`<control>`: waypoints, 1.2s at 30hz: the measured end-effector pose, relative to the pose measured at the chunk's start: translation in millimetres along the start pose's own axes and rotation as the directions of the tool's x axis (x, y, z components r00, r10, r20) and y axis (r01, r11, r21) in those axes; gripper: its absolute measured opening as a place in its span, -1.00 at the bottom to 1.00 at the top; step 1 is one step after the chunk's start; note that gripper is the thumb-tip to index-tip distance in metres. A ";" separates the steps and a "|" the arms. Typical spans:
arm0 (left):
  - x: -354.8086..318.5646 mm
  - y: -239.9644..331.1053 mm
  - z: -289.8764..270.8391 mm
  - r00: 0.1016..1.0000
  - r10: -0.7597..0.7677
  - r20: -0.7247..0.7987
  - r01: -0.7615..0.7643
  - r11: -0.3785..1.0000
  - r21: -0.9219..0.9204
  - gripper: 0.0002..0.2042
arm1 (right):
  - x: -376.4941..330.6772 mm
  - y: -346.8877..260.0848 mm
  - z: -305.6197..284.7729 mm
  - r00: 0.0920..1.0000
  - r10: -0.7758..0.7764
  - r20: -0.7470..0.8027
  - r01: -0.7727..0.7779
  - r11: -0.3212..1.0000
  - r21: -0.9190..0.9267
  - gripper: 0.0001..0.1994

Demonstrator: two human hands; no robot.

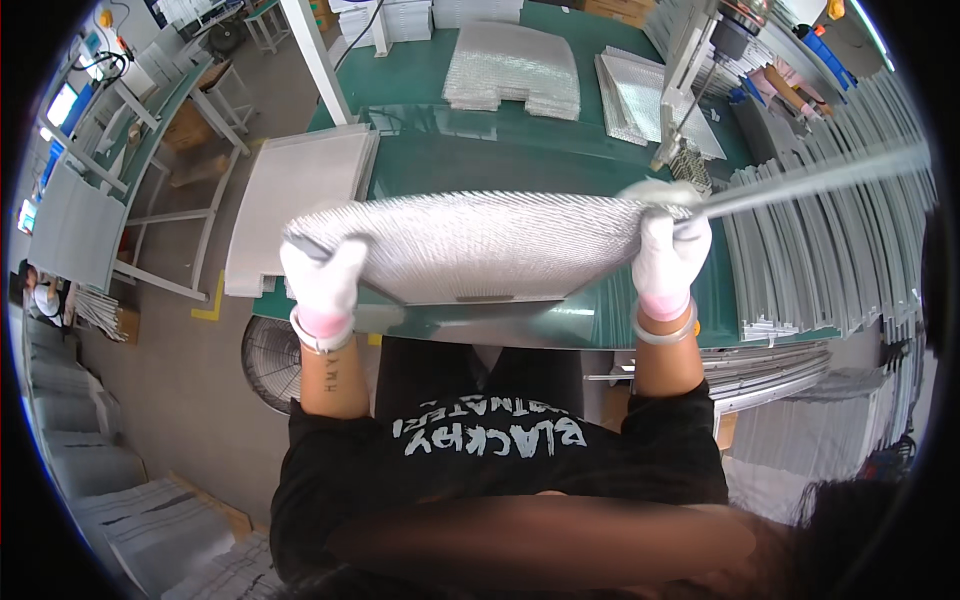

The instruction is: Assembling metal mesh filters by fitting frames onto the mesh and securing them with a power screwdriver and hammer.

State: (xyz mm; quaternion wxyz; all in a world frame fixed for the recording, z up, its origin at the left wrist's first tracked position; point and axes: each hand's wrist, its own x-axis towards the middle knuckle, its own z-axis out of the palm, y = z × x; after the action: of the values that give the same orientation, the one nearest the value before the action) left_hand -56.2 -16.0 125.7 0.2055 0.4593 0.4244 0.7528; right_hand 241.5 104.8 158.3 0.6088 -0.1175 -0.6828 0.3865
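Observation:
A silvery white sheet with a fine ribbed, bubble-like texture is held up in front of me, above the near part of the green table. My left hand, in a white glove, grips its left end, with the thumb on the top edge. My gloved right hand pinches the right end. From the right hand a long grey strip runs out to the upper right, blurred; whether it is joined to the sheet I cannot tell. The fingers behind the sheet are hidden.
Bubble-wrap sheets lie at the table's far side, more at the back right. White panels are stacked at the left. Upright panels crowd the right. A tool on a post hangs at back right; a fan stands below left.

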 end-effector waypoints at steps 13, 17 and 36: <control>-43.3 -50.4 -37.1 0.370 -0.006 0.929 -0.211 0.973 0.091 -0.69 | -73.5 -55.8 -32.5 0.716 -0.249 0.652 0.152 0.967 0.203 -0.68; -48.2 -82.4 -45.1 0.379 -0.279 0.882 -0.382 0.821 0.423 -0.65 | -113.3 -53.6 -40.4 0.820 -0.217 0.529 0.188 0.976 0.109 -0.78; -35.9 -143.2 55.1 -0.147 -0.320 0.936 -0.119 0.945 0.305 -0.41 | -120.7 -45.7 -29.6 0.935 -0.198 0.293 0.169 0.978 0.120 -0.61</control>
State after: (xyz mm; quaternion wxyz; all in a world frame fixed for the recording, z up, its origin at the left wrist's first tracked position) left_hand -2.2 63.3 0.6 0.4431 0.8557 0.2615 0.0550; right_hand 310.9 9.3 98.4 0.5348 0.0361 -0.7575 0.3727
